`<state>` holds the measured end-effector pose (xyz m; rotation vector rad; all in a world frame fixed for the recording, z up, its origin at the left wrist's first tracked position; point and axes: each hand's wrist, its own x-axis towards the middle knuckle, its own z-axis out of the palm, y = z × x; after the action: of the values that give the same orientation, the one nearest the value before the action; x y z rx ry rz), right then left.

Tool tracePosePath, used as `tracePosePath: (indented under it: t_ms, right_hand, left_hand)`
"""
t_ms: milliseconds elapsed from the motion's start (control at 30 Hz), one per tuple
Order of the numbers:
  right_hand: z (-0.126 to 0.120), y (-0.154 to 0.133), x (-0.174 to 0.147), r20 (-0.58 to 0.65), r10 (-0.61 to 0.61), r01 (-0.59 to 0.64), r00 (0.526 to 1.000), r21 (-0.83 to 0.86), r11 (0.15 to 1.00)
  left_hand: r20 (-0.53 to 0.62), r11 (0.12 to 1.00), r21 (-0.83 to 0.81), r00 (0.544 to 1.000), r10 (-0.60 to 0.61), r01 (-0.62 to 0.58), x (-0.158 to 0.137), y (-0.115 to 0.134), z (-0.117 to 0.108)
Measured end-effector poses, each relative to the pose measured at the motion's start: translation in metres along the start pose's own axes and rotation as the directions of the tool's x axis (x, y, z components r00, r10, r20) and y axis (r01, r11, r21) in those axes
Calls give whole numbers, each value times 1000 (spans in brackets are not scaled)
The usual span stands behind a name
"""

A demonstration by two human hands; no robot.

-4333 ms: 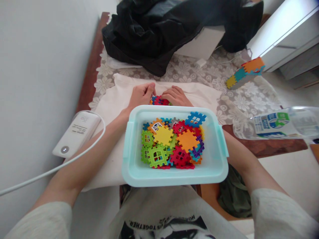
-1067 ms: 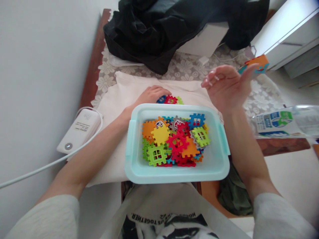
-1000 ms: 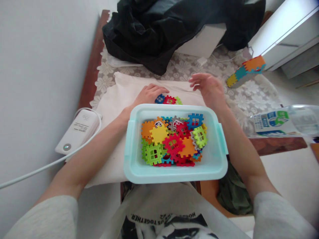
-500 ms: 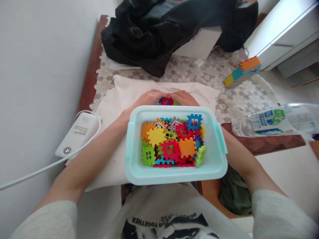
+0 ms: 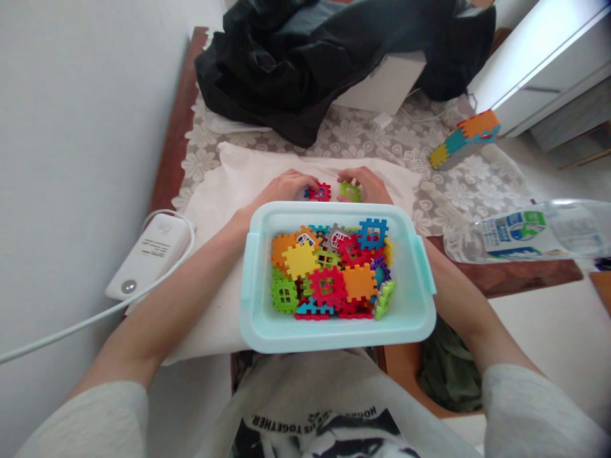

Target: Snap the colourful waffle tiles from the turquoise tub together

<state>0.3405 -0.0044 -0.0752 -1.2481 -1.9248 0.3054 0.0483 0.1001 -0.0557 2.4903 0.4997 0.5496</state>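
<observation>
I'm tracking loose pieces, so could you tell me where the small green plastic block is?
The small green plastic block is in the right hand's fingers, just beyond the turquoise tub's far rim.

Black jacket (image 5: pixel 305 57), plastic bottle (image 5: pixel 525 232) and white charger (image 5: pixel 147 254) lie about.

Beyond the far rim of a pale blue tub (image 5: pixel 258 318) heaped with coloured toothed tiles, the left hand (image 5: pixel 281 188) grips a red tile (image 5: pixel 319 191) and the right hand (image 5: pixel 366 184) pinches a green tile (image 5: pixel 350 189), the two tiles just apart. Both hands rest over a white cloth (image 5: pixel 238 172) on the counter (image 5: pixel 176 127). A joined strip of tiles (image 5: pixel 464 138) lies well to the right, near a plastic bottle (image 5: pixel 525 232).
</observation>
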Motion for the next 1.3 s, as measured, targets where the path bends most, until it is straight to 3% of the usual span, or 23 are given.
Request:
tracePosePath:
  t_ms: [67,133,300,467,833,1000,1300]
  right_hand:
    - [4,-2,1,-106,27,-22,994,43,999]
    - [9,-4,2,-102,-6,15,995,93,996]
    - [11,-8,4,182,-119,103,976,95,990]
    - [11,-9,5,276,-90,81,957,44,996]
    - [18,-2,10,286,-126,143,950,-39,989]
    - [19,-3,12,313,-70,105,947,-97,990]
    - [21,-2,5,200,-103,116,974,-52,992]
  left_hand:
    - [15,1000,-16,1000,-3,3,-1,3,-1]
    - [21,999,-26,999,-34,35,-2,8,-2]
    - [42,996,-44,996,-75,77,-3,13,-6]
    - [52,997,-54,997,-53,55,-2,4,-6]
    - [-22,994,7,994,-109,109,-1,4,-1]
    - [-52,989,14,988,-144,144,0,3,2]
    - [-29,994,-55,995,-99,97,-4,5,-1]
